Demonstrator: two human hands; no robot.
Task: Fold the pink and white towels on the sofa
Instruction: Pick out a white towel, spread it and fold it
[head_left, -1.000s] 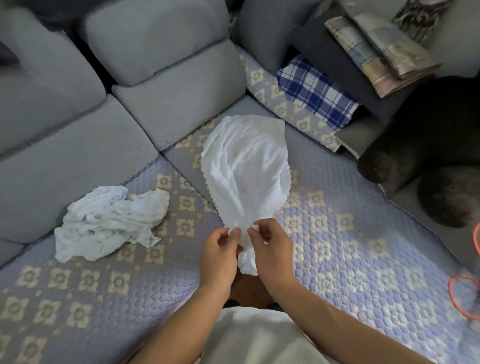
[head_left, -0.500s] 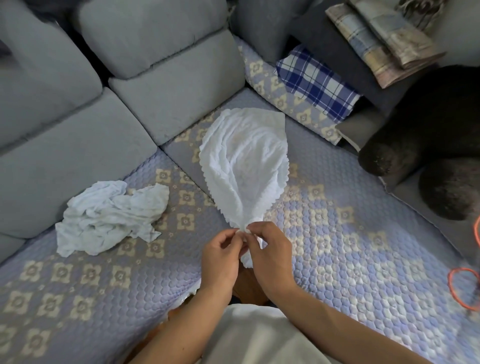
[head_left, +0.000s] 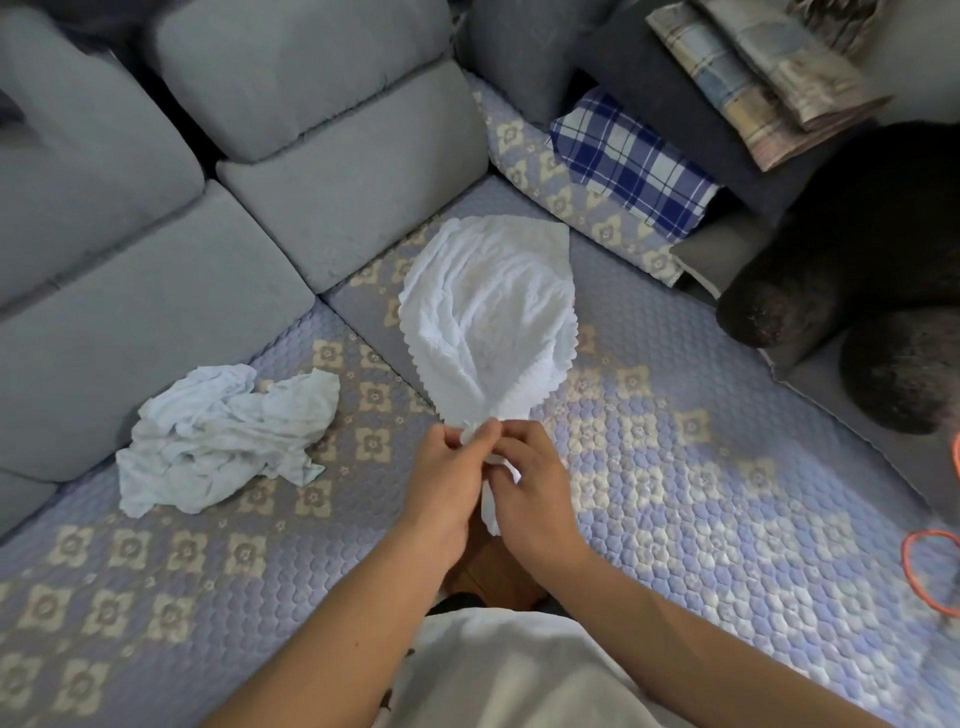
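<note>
Grey sofa cushions (head_left: 270, 171) fill the upper left of the frame, and a soft quilted cover (head_left: 701, 493) with little flower squares lies over the seat below them. At the upper right sit a blue checked cloth (head_left: 631, 161), a pile of folded cloths (head_left: 769, 88) and something big, dark and fuzzy (head_left: 852, 270). It is too dark to tell what that fuzzy thing is. An orange ring (head_left: 930, 571) is cut off at the right edge.

The white towel (head_left: 493, 322) with a wavy edge lies in the middle of the frame, spread out on the cover like a fan. Its near end is bunched up tight. The left hand (head_left: 441, 488) and the right hand (head_left: 530, 493) meet at that bunched end, low in the middle of the frame. The fingers (head_left: 485, 434) of both hands are curled and pinch the cloth between them. A bit of towel hangs down between the hands.

The second towel (head_left: 218, 441) lies in a crumpled heap at the left of the frame, well apart from the hands. It looks pale, nearly white with a hint of blue, so it is hard to say if this is the pink one.

It looks like the person is just starting on the white towel and hunting for its corners. No fold is made yet. Next, the hands likely need to slide apart along the edge, one corner each, so the towel opens flat. The corners are hidden inside the bunch.
</note>
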